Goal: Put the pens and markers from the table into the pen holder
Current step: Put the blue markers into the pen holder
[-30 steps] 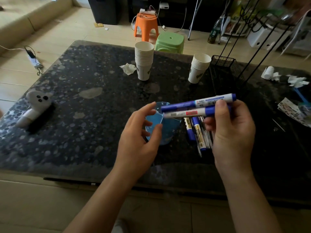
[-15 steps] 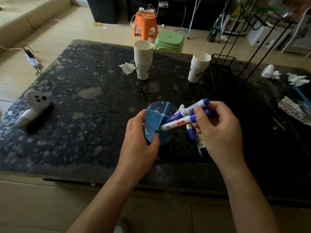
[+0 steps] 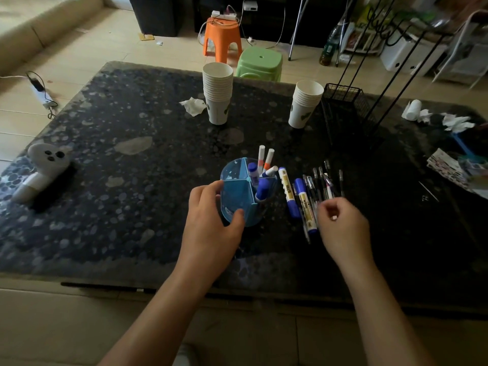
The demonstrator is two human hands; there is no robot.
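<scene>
A round blue pen holder with dividers stands on the dark speckled table. My left hand grips its near left side. Two blue-capped markers stand in its right compartment, and white markers with orange bands stick up behind them. To the right of the holder lie two blue-and-white markers and several dark pens in a loose pile. My right hand hovers over the near end of that pile, fingers curled and apart, with nothing in it.
Two stacks of paper cups stand further back. A black wire basket sits at the back right, crumpled tissues and papers lie around. A white ghost-shaped object lies at the left edge.
My right hand put the two blue markers into the holder, let go and moved right over the pile. My left hand closed on the holder.
</scene>
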